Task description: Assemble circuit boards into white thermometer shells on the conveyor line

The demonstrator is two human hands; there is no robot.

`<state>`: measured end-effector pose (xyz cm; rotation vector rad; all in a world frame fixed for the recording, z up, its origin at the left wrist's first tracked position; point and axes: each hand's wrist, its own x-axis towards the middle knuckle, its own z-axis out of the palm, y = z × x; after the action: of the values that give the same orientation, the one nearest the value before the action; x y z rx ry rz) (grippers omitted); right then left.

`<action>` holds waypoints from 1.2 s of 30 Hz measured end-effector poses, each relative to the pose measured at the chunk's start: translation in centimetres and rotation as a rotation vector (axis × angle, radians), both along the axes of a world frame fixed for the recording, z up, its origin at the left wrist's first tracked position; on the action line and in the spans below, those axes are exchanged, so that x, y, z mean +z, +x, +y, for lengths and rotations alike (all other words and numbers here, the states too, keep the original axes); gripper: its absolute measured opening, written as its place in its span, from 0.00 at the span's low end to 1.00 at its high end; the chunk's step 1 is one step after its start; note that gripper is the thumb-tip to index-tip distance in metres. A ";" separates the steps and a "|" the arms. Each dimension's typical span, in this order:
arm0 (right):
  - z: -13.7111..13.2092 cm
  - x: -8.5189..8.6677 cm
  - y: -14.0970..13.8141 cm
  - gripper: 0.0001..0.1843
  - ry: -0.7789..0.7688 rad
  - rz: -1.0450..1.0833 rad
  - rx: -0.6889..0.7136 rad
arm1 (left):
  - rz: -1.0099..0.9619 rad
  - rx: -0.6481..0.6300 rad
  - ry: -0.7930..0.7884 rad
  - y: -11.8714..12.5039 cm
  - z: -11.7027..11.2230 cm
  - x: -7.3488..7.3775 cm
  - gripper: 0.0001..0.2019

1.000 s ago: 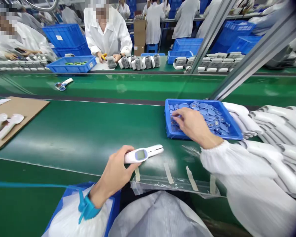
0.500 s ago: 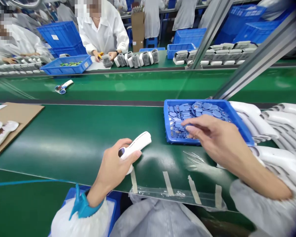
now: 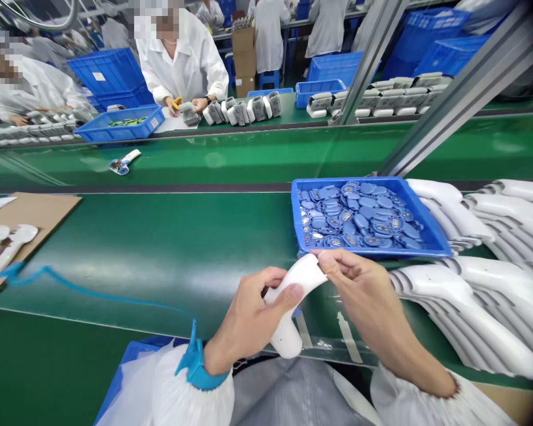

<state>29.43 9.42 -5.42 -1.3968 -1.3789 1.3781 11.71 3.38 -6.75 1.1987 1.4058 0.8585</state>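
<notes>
My left hand (image 3: pixel 260 310) is wrapped around a white gun-shaped plastic housing (image 3: pixel 304 275), its thumb lying along the outer side. The housing is tilted, one end up to the right and the rounded end down near the table edge. A bit of blue (image 3: pixel 296 312) shows beside it under my thumb. At the upper end, my right hand (image 3: pixel 355 284) has its fingers pinched together, touching the rim; whatever they hold is hidden. Just beyond both hands sits a blue tray (image 3: pixel 295 219) filled with small blue plastic covers (image 3: pixel 359 220).
White housings (image 3: pixel 471 296) lie in nested stacks on the right. A cardboard sheet (image 3: pixel 48 213) bearing white shells (image 3: pixel 20 239) is at the left. A blue wrist-strap cord (image 3: pixel 115 296) crosses the table. Across the green belt (image 3: pixel 231 157), a co-worker (image 3: pixel 182 59) handles grey-white parts.
My right hand has left the blue tray and come down to the housing's upper end. My left hand has moved right and turned the housing, so the two hands now meet at it.
</notes>
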 end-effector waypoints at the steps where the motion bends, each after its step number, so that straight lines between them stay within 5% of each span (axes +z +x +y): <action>1: 0.0 0.0 0.2 0.24 -0.056 0.040 0.053 | 0.013 -0.020 -0.003 0.0 -0.3 -0.1 0.19; 5: 0.0 -0.5 0.5 0.23 -0.171 0.179 0.070 | 0.027 -0.063 -0.025 -0.2 -1.0 -0.2 0.19; 10: -1.0 -0.7 0.0 0.18 0.057 0.033 -0.123 | 0.088 0.034 0.003 -0.1 -1.2 0.3 0.21; 15: -1.7 -0.4 -0.4 0.12 0.294 -0.142 0.044 | 0.090 0.027 0.017 -0.3 -1.0 0.2 0.22; 24: -0.7 0.0 0.1 0.18 0.381 -0.294 0.275 | 0.400 -0.059 0.217 -0.8 0.2 1.4 0.17; 28: -1.3 -1.0 0.0 0.17 0.598 -0.440 0.206 | 0.591 -0.128 0.395 -0.9 1.1 0.8 0.15; 31: -1.6 -1.5 1.0 0.14 0.581 -0.472 0.214 | 0.645 -0.165 0.476 -0.8 1.0 0.0 0.16; 36: -2.6 -1.6 2.5 0.12 0.447 -0.444 0.382 | 0.654 0.259 0.346 0.3 0.4 -1.7 0.21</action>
<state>31.95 6.81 -6.97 -1.2124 -2.1799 0.9097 12.06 3.76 -8.47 1.6829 2.0274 0.9592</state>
